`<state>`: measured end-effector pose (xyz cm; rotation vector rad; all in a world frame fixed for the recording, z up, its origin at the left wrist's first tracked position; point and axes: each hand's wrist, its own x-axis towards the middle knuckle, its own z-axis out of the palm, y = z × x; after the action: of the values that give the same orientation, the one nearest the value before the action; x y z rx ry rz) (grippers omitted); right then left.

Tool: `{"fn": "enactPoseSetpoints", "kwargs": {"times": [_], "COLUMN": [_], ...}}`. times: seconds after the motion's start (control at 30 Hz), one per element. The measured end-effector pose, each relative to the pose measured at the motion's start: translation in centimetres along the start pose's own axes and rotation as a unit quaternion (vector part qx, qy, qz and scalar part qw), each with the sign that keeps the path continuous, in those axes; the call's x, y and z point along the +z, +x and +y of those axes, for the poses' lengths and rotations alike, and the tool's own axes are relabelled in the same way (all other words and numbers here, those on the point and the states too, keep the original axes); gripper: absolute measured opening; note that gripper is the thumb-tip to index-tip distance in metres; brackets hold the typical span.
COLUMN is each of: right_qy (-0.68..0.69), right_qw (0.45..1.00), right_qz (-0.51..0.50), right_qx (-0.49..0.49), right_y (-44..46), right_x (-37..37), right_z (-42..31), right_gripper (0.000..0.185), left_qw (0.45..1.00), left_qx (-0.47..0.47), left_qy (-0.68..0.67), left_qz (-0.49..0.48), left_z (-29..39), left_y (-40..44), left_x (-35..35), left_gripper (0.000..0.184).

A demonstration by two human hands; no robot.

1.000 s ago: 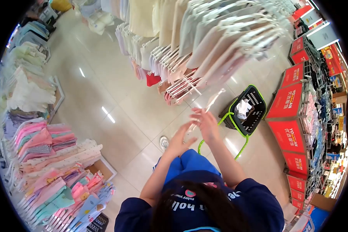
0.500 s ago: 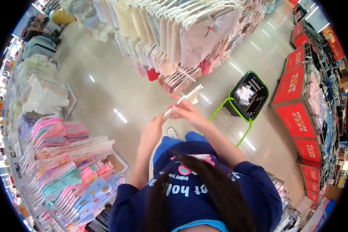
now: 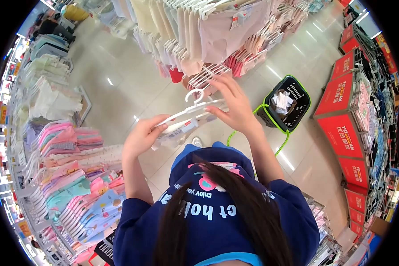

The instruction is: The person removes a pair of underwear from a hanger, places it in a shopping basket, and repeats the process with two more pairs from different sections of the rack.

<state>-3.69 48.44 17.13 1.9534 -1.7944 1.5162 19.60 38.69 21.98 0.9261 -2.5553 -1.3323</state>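
A white clothes hanger (image 3: pixel 194 105) is held level in front of my body, its hook pointing away from me. A pale, thin garment (image 3: pixel 175 134) with a printed white label hangs on its near side. My left hand (image 3: pixel 142 136) is closed on the hanger's left end, thumb on top. At the other end, my right hand (image 3: pixel 235 105) has its thumb pressed on the hanger's arm, with the fingers reaching past it. Part of the garment is hidden under the right hand.
Ahead is a rack of pale children's garments (image 3: pixel 217 37) on white hangers. A black basket (image 3: pixel 290 122) with a green rim, green strap and white items inside stands on the floor at right. Colourful clothes (image 3: pixel 80 190) hang at left. Red signboards (image 3: pixel 337 128) line the far right.
My hands have moved apart, the left one leftward and the right one up and right. The hanger has turned from edge-on to broadside, so its hook and the garment's label now show.
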Motion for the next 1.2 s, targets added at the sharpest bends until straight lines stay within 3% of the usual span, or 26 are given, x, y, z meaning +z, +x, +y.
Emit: {"fn": "enactPoseSetpoints", "kwargs": {"times": [0.17, 0.3, 0.43, 0.53, 0.63, 0.73, 0.83, 0.93, 1.03, 1.13, 1.2], "right_qy": [0.108, 0.115, 0.140, 0.194, 0.227, 0.072, -0.103, 0.038, 0.208, 0.173, 0.180], "right_qw": [0.974, 0.985, 0.973, 0.951, 0.926, 0.983, 0.975, 0.991, 0.975, 0.975, 0.978], "right_qz": [-0.187, -0.108, -0.090, -0.088, -0.098, 0.003, 0.154, 0.131, -0.071, -0.139, -0.105], "right_qx": [0.076, 0.070, 0.162, 0.225, 0.285, 0.166, 0.118, 0.018, 0.036, 0.020, -0.023], "right_y": [-0.7, -0.4, 0.1, 0.1, 0.1, -0.5, 0.9, 3.0, 3.2, 4.0, 4.6], "right_x": [0.9, 1.2, 0.1, -0.3, -1.0, -0.7, -0.9, 0.2, 3.4, 5.0, 5.7], "right_z": [0.2, 0.0, 0.5, 0.9, 0.4, 0.8, 0.7, -1.6, -3.0, -3.2, -2.9], "right_gripper": [0.017, 0.014, 0.014, 0.014, 0.014, 0.015, 0.017, 0.022, 0.023, 0.020, 0.020], "left_qw": [0.998, 0.996, 0.957, 0.930, 0.926, 0.930, 0.938, 0.943, 0.942, 0.944, 0.947], "left_qx": [0.008, 0.011, 0.035, 0.048, 0.062, 0.083, 0.085, 0.089, 0.103, 0.091, 0.070], "left_qy": [0.007, -0.076, -0.271, -0.306, -0.258, -0.199, -0.130, -0.072, -0.032, -0.048, -0.093], "left_qz": [-0.062, -0.051, 0.099, 0.198, 0.269, 0.298, 0.311, 0.313, 0.318, 0.315, 0.298], "left_z": [1.5, 1.0, -1.1, -1.7, -0.2, 0.4, 0.4, 0.6, 1.3, 1.5, 1.3], "left_y": [0.1, -0.4, -1.0, -0.7, 0.1, 1.0, 1.5, 1.7, 1.8, 1.7, 1.6], "left_x": [-0.8, -1.3, -1.1, 0.7, 1.8, 2.1, 1.8, 1.3, 1.2, 1.9, 1.9], "left_gripper": [0.023, 0.027, 0.027, 0.025, 0.023, 0.021, 0.018, 0.017, 0.017, 0.018, 0.020]}}
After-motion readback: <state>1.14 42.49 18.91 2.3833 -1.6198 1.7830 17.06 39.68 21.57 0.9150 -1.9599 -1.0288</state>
